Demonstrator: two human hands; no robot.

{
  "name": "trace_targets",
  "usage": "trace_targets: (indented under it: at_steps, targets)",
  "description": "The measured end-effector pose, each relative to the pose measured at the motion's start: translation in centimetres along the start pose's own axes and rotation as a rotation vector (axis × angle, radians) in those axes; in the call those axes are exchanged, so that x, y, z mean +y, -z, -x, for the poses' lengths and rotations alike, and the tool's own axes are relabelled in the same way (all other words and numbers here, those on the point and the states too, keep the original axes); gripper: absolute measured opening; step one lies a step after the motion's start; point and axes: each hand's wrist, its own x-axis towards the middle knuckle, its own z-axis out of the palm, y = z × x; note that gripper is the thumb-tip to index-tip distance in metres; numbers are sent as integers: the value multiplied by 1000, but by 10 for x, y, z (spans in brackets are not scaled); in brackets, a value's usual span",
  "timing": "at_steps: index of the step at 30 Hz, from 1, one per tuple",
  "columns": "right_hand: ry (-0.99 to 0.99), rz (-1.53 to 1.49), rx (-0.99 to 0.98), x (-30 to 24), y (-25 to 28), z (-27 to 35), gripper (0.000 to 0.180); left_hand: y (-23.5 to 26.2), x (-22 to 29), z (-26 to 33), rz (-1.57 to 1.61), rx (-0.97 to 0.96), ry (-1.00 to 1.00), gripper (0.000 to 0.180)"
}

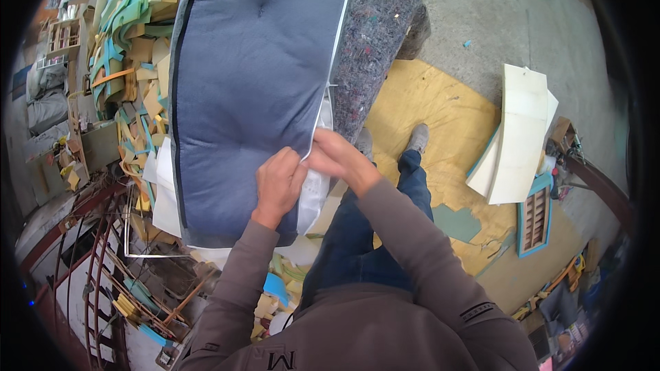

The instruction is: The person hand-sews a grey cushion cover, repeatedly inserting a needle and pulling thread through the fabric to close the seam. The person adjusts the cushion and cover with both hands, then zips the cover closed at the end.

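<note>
A long, dark blue tufted cushion [240,82] lies before me, with white piping [344,10] along its right edge. Near its lower right side the cover's edge stands apart, and white fabric [315,196] shows beneath. My left hand [278,182] rests on the blue top, its fingers closed on the cover's edge. Right beside it, my right hand [333,154] pinches the same edge from the outer side, fingertips nearly meeting the left ones. Exactly what lies between the fingertips is hidden.
A grey speckled felt pad [375,34] sits under the cushion's right side. Foam scraps [141,62] heap up at the left. Beyond my legs, a yellow board [454,117] covers the floor, with white foam sheets [519,134] and a blue-framed panel [535,220] at its right.
</note>
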Motion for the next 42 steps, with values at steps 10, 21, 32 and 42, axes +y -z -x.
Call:
trace_targets:
  at_steps: [10, 21, 32, 42]
  targets:
    - [389, 658, 374, 46, -45, 57, 56, 26, 30, -10, 156, 15, 7, 25]
    - [53, 448, 385, 36, 46, -4, 28, -38, -11, -32, 65, -189, -51, 22]
    - [180, 784, 702, -36, 17, 64, 39, -60, 8, -33, -155, -204, 10, 21]
    - [151, 334, 299, -79, 25, -8, 56, -79, 2, -34, -345, -242, -8, 19]
